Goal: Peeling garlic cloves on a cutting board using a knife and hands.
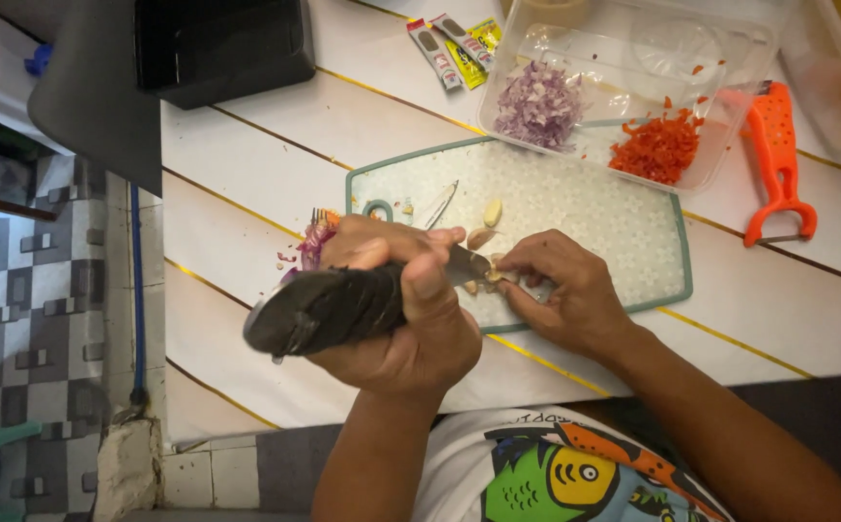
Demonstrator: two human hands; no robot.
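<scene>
My left hand (411,309) is shut on a knife with a thick dark handle (324,309); its blade (467,263) points right. The fingertips of my right hand (565,295) pinch a small garlic clove (494,276) against the blade tip, just above the near edge of a pale cutting board (594,208) with a green rim. Two more pale cloves (491,211) lie loose on the board just beyond my hands.
A clear plastic container (730,126) behind the board holds chopped purple onion (536,101) and chopped red pepper (660,147). An orange peeler (776,164) lies at the right. Sachets (454,43) and a black box (217,43) sit at the back. Vegetable scraps (312,244) lie left of the board.
</scene>
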